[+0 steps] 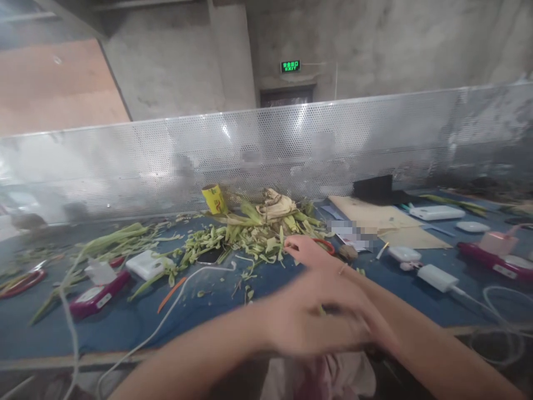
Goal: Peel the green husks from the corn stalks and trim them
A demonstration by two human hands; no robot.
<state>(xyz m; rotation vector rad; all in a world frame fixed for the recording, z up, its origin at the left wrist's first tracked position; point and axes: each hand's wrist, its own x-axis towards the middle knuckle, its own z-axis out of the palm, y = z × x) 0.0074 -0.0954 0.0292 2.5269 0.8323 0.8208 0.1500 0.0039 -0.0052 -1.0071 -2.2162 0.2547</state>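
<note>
My left hand (318,319) is blurred and crosses over my right forearm; its thumb and fingers are apart and I see nothing held. Farther forward, my right hand (306,250) has its fingers curled at the right edge of a heap of green plant pieces (258,239). Whatever it may hold is too small to make out. Dry pale husks (277,205) lie on top of the heap. Close beside the right hand is a red-orange loop (326,244), perhaps a scissors handle, with a small brown lump (347,253) next to it.
A yellow container (214,199) and a dark phone (210,255) sit by the heap. Purple power strips (100,294), white cables (166,316) and a white adapter (437,276) lie on the blue table (200,328). Cardboard (383,216) lies right; a perforated metal partition (283,139) stands behind.
</note>
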